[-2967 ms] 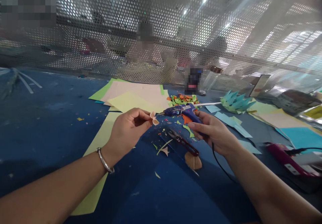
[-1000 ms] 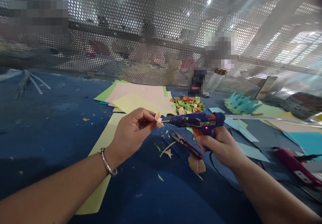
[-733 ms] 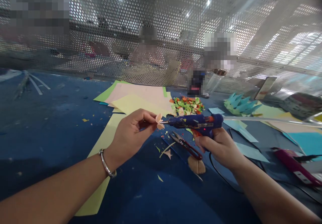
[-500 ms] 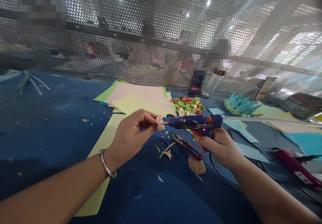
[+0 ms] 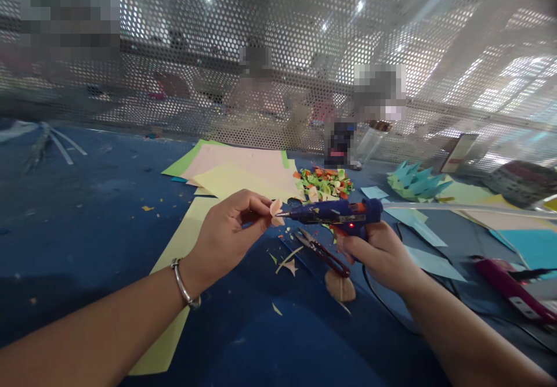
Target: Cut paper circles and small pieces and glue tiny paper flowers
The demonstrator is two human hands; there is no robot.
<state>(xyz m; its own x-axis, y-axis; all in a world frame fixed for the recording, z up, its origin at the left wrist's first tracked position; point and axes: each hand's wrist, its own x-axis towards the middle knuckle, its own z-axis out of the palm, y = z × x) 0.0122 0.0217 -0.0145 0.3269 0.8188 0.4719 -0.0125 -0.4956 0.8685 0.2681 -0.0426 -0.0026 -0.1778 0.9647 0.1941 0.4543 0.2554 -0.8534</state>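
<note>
With the left hand pinching peach paper, the right hand, clasping the glue gun, should steady its nozzle toward nine o'clock.

Perforated metal screen behind the blue table; pink, yellow and green paper sheets overlap before it. Right: spiked turquoise paper piece; nearer, magenta power strip. Centre: 1 pair of dark-red-handled snips, lying against a brown disc.
</note>
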